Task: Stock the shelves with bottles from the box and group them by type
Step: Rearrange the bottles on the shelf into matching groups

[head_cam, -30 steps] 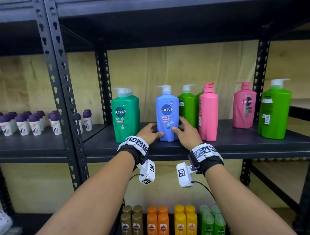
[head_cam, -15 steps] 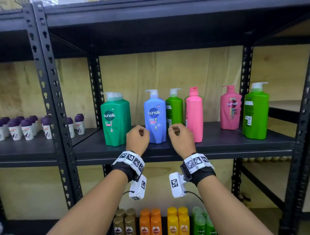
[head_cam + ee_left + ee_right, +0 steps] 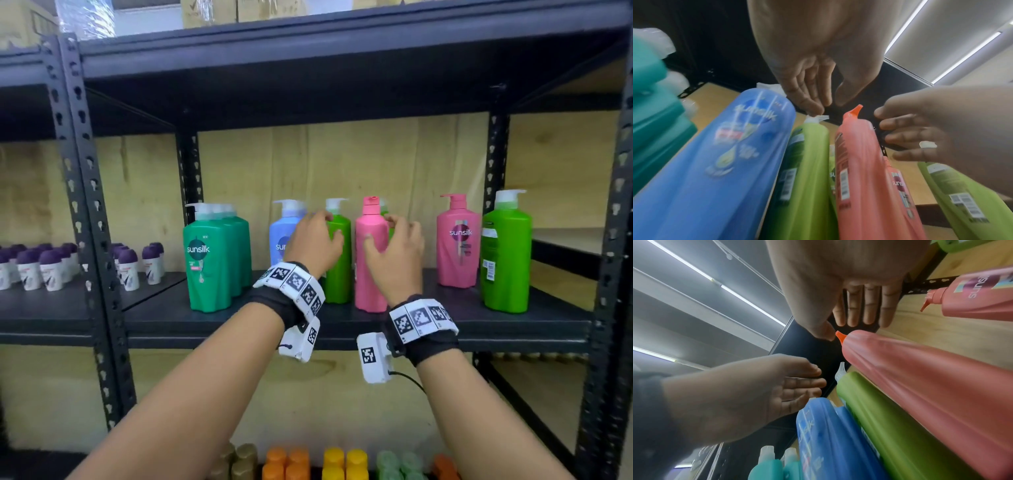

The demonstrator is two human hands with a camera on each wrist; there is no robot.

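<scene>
On the black shelf stand tall pump bottles: dark green ones, a blue one, a light green one and a pink one. My left hand is spread open in front of the light green bottle's shoulder. In the left wrist view its fingertips hover at that bottle's white pump. My right hand is open around the pink bottle's upper part, thumb in front. Its thumb tip sits beside the pink pump spout. Neither hand grips anything.
Further right stand another pink bottle and a light green bottle. Small purple-capped bottles fill the left bay behind the upright post. Small orange, yellow and green bottles sit on the lower shelf.
Both hands let go of the blue bottle, drew back curled, then rose and opened at the tops of the light green and pink bottles. The blue bottle stays on the shelf.
</scene>
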